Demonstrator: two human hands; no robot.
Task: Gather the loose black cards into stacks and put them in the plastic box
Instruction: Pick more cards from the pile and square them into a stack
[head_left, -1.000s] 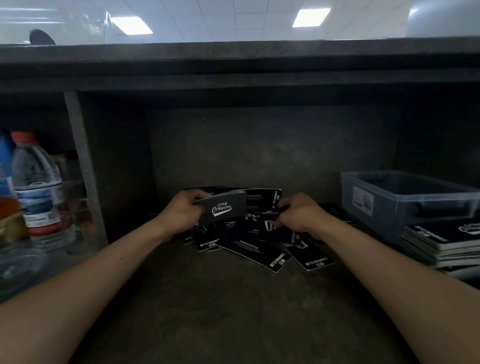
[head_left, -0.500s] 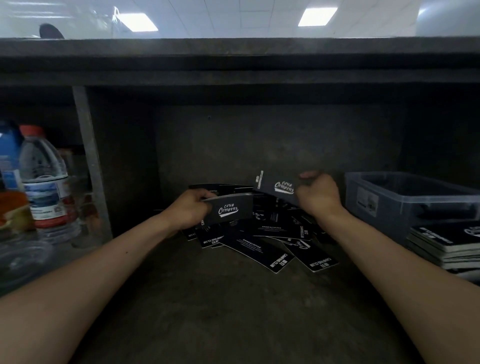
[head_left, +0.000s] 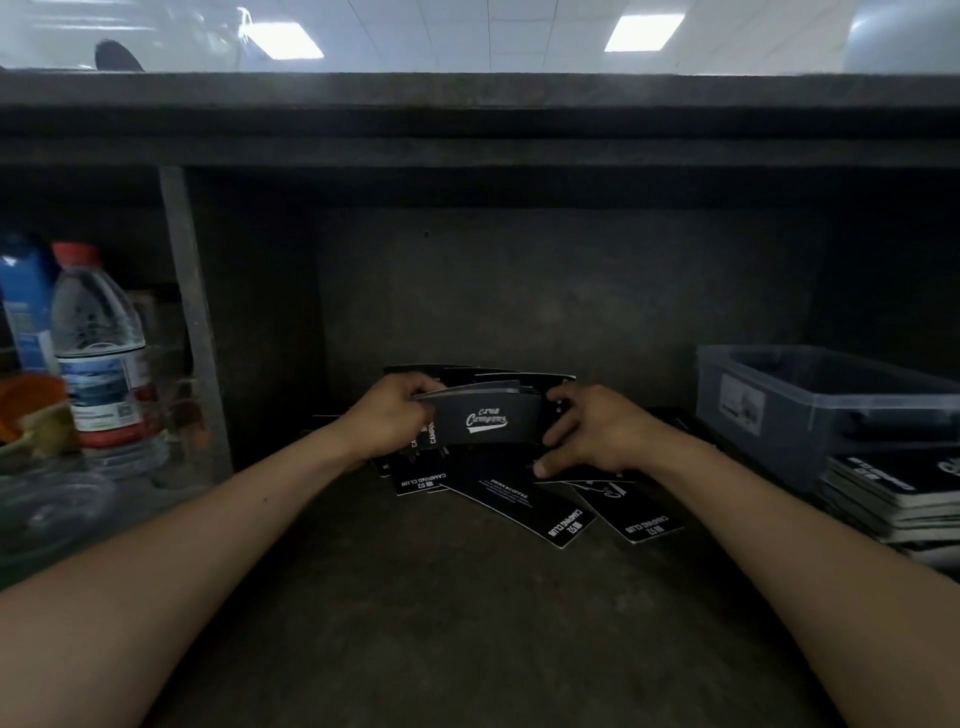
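A small stack of black cards (head_left: 485, 418) with white lettering stands on edge between my hands, above the shelf floor. My left hand (head_left: 387, 423) grips its left end, thumb on top. My right hand (head_left: 587, 434) holds its right end with curled fingers. Under and around them, several loose black cards (head_left: 524, 504) lie fanned on the dark shelf. The clear plastic box (head_left: 789, 410) stands at the right, against the back; I cannot see its bottom.
A neat pile of black cards (head_left: 898, 493) lies in front of the box at the right edge. Left of a grey upright divider (head_left: 195, 322) stand a water bottle (head_left: 101, 358) with a red cap and other containers. A low shelf top hangs overhead.
My right hand brought a raised card down and left onto the stack in my left hand. Both hands now hold that stack together.
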